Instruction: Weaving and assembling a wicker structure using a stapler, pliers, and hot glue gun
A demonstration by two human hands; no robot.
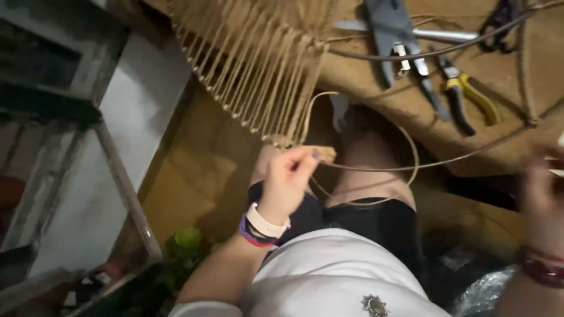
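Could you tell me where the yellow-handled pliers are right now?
The yellow-handled pliers lie at upper right of the head view, right of the grey-handled tool.

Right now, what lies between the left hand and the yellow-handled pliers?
In the head view, between the left hand and the yellow-handled pliers lie a loop of thin cord, a bare knee and brown matting.

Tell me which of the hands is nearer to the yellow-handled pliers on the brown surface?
Right. The right hand is blurred at the frame edge, just below the yellow-handled pliers; the left hand pinches tan cord far to their left.
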